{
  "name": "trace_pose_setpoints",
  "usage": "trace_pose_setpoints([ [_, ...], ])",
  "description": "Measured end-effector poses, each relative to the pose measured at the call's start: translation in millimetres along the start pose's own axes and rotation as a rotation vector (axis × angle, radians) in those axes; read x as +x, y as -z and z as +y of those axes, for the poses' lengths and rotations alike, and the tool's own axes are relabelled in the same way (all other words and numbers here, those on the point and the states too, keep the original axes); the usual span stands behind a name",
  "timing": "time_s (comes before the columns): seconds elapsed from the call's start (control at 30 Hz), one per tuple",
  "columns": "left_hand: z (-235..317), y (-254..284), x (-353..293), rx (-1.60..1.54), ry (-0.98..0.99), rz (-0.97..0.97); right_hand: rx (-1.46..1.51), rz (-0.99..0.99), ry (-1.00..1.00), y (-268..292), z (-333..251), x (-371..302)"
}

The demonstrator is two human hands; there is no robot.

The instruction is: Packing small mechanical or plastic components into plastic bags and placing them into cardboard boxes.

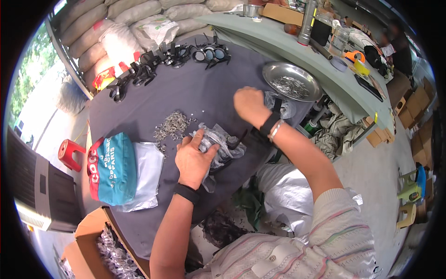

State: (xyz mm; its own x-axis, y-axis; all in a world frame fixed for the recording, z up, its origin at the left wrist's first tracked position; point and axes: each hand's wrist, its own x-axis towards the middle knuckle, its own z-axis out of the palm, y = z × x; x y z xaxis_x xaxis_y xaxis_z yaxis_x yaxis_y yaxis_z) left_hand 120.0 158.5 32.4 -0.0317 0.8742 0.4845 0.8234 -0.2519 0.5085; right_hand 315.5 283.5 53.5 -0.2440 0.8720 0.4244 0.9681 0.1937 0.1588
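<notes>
My left hand [195, 158] is on a crumpled clear plastic bag [218, 141], its thumb and fingers gripping it at the near side of the dark cloth-covered table. Dark pieces show beneath and beside the bag. My right hand [251, 106] is raised over the table to the right, fingers curled in; whatever they hold, if anything, is hidden. Just beyond the left hand lies a loose pile of small metal clips [173, 124]. Right of my right hand, a steel dish [272, 73] holds more small metal pieces. Another clear plastic bag [287, 109] is partly behind my right wrist.
Black goggles [211, 55] line the table's far edge. A blue-and-red pouch [118, 169] lies on white plastic at left. An open carton [86, 228] with shiny pieces stands at lower left. A green-covered table [260, 30] bears a flask [307, 23]. Stacked sacks [139, 14] rise behind.
</notes>
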Motion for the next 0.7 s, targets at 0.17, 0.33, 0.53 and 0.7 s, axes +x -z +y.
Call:
trace_pose_setpoints([
  [0.17, 0, -2, -1, 0.003, -0.006, 0.000, -0.236, -0.601, -0.311, -19, 47, 14],
  [0.33, -1, 0, 0, -0.004, 0.000, -0.002, -0.258, -0.500, -0.296, -26, 68, 1],
  [0.53, -2, 2, -2, 0.024, 0.015, -0.012, 0.402, -0.192, 0.190, 31, 27, -7],
  [0.7, -3, -1, -1, 0.018, 0.006, -0.030, 0.981, -0.474, 0.454, 9, -10, -24],
])
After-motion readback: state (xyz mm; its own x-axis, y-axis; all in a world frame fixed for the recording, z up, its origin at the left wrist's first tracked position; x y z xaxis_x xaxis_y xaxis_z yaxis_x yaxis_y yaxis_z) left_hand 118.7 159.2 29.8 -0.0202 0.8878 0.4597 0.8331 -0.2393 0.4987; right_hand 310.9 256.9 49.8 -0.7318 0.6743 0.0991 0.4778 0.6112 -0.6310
